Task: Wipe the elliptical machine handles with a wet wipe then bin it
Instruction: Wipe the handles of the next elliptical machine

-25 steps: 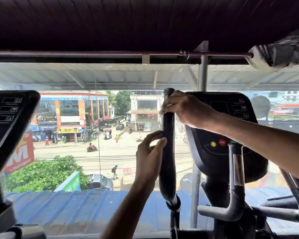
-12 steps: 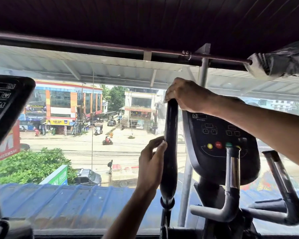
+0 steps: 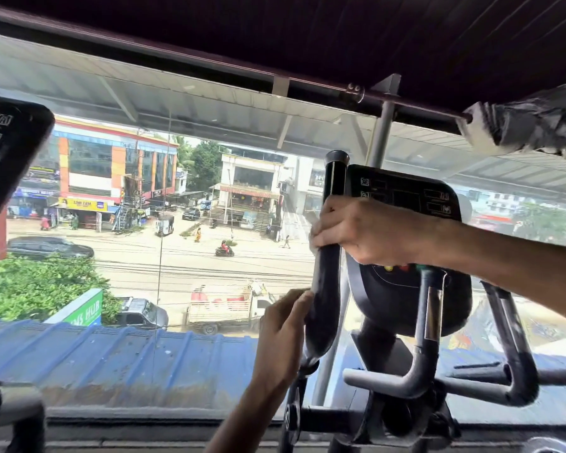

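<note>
The elliptical's left moving handle (image 3: 324,289) is a tall black padded bar rising in the middle of the view. My right hand (image 3: 356,230) is wrapped around its upper part, a little below the top cap, with a pale wet wipe (image 3: 313,231) showing under the fingers. Lower on the same bar, my left hand (image 3: 283,331) rests against its left side with thumb and fingers touching the padding. The right moving handle (image 3: 513,338) curves up at the right.
The black console (image 3: 402,197) sits just behind the handle, with grey fixed grips (image 3: 415,364) below it. Another machine's console (image 3: 4,158) juts in at the left edge. A large window ahead looks onto a street. A wrapped object (image 3: 536,125) hangs at the upper right.
My right hand has slid down the handle from its top cap to a spot below it, uncovering the cap. My left hand stays low on the bar. The view has tilted down.
</note>
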Available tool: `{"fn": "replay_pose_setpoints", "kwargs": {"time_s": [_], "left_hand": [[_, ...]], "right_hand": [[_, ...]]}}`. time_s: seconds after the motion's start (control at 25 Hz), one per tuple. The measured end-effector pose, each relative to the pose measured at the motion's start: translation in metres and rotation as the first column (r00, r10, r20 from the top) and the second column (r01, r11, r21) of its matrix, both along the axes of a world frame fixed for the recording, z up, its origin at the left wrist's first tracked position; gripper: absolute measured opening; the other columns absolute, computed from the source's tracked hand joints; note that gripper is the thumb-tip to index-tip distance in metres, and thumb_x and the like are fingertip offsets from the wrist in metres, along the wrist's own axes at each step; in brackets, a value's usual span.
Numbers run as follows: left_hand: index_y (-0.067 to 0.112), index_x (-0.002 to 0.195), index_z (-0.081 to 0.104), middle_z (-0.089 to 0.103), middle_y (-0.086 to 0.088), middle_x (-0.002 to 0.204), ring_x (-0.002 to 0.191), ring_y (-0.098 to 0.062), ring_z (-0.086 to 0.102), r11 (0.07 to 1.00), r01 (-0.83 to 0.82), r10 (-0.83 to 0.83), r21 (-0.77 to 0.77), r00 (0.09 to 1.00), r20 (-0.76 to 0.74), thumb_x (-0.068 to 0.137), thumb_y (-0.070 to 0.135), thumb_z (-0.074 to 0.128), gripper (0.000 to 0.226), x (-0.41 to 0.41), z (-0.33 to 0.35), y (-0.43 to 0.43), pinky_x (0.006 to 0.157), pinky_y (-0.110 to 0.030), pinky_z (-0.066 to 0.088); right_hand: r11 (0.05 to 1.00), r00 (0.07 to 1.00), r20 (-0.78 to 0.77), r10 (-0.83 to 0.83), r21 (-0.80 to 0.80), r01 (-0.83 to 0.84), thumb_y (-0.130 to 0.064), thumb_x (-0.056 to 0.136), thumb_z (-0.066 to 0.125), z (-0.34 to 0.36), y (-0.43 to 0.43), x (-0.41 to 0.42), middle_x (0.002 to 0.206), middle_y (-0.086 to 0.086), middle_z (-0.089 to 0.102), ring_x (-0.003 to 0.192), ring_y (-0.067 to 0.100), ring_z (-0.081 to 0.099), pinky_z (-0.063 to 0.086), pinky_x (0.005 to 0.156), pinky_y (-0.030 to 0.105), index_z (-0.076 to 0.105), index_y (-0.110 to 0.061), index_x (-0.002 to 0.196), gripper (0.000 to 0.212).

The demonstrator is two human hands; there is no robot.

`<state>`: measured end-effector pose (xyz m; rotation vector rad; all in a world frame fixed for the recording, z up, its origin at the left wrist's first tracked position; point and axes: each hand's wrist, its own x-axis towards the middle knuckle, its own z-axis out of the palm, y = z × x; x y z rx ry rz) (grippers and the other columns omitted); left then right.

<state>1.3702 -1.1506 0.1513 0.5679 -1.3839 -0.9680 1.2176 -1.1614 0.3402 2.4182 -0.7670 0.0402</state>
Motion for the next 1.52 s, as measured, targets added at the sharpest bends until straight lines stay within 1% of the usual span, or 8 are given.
{"fn": "replay_pose_setpoints", "kwargs": {"time_s": [0.16,0.44,0.52,0.72,0.96,1.16,1.32,1.52], "left_hand": [[0.013,0.1,0.072,0.074,-0.004,0.087,0.082,-0.015,0.068,0.996,0.084,-0.085,0.024,0.996,0.03,0.089,0.042,0.059,0.033,0.004,-0.012,0.01,0.065,-0.026,0.053],[0.03,0.103,0.073,0.078,0.007,0.097,0.094,-0.011,0.074,0.998,0.063,-0.064,0.031,0.997,0.037,0.086,0.024,0.067,0.018,0.007,-0.023,0.016,0.082,-0.023,0.055],[0.033,0.105,0.072,0.077,0.012,0.098,0.099,-0.01,0.072,0.999,0.035,-0.037,0.021,0.997,0.073,0.086,0.026,0.068,0.02,0.007,-0.026,0.017,0.092,-0.03,0.054],[0.03,0.108,0.071,0.075,0.021,0.101,0.102,-0.001,0.068,0.999,0.012,-0.016,0.04,0.993,0.115,0.083,0.029,0.074,0.025,0.009,-0.033,0.018,0.093,-0.026,0.047],[0.031,0.11,0.072,0.075,0.025,0.102,0.103,0.003,0.067,0.998,0.034,-0.041,0.055,0.992,0.12,0.09,0.018,0.077,0.025,0.014,-0.037,0.017,0.098,-0.029,0.046],[0.032,0.12,0.07,0.072,0.03,0.107,0.104,0.011,0.064,1.0,0.004,-0.004,-0.002,0.985,0.172,0.08,0.025,0.086,0.044,0.016,-0.041,0.015,0.092,-0.017,0.047],[0.034,0.12,0.069,0.072,0.029,0.107,0.103,0.01,0.065,1.0,0.026,-0.025,-0.001,0.985,0.168,0.076,0.024,0.088,0.05,0.017,-0.042,0.017,0.081,-0.002,0.042],[0.032,0.12,0.069,0.073,0.026,0.106,0.102,0.008,0.066,0.998,0.06,-0.061,0.012,0.982,0.176,0.079,0.026,0.086,0.045,0.02,-0.04,0.016,0.081,-0.005,0.043]], "right_hand": [[0.975,0.985,0.155,-0.076,-0.196,0.106,0.019,0.081,0.07,-0.003,-0.008,-0.011,0.119,0.004,0.076,0.102,0.022,0.06,0.054,0.092,0.032,0.076,-0.009,0.12,0.048],[0.995,0.999,0.015,0.044,-0.095,-0.042,0.011,0.087,0.051,-0.045,0.026,-0.005,0.123,0.002,0.074,0.102,0.025,0.061,0.058,0.089,0.035,0.074,-0.009,0.124,0.048],[0.99,0.995,0.1,0.016,-0.139,-0.002,0.015,0.085,0.054,-0.048,0.029,-0.006,0.124,0.004,0.073,0.102,0.026,0.06,0.059,0.089,0.035,0.073,-0.008,0.126,0.05],[0.987,0.983,-0.154,0.098,-0.115,-0.116,0.004,0.097,0.04,-0.065,0.053,0.002,0.125,0.005,0.072,0.107,0.023,0.059,0.057,0.093,0.031,0.071,-0.005,0.128,0.045],[0.969,0.988,0.147,-0.051,-0.234,0.085,0.022,0.076,0.068,-0.037,0.02,0.001,0.117,0.006,0.075,0.1,0.025,0.06,0.059,0.088,0.039,0.076,-0.008,0.119,0.053],[0.996,0.995,-0.103,-0.004,-0.084,-0.004,0.014,0.08,0.066,-0.067,0.049,0.016,0.115,0.004,0.075,0.107,0.022,0.057,0.057,0.092,0.032,0.076,-0.008,0.118,0.045],[0.977,0.991,0.112,-0.078,-0.187,0.098,0.017,0.081,0.056,-0.061,0.043,0.012,0.116,0.007,0.075,0.102,0.025,0.059,0.057,0.091,0.035,0.074,-0.007,0.122,0.05],[0.99,0.995,-0.081,-0.062,-0.134,0.051,0.013,0.08,0.057,-0.058,0.041,0.015,0.116,0.005,0.074,0.109,0.021,0.053,0.056,0.094,0.032,0.076,-0.008,0.12,0.049]]}}
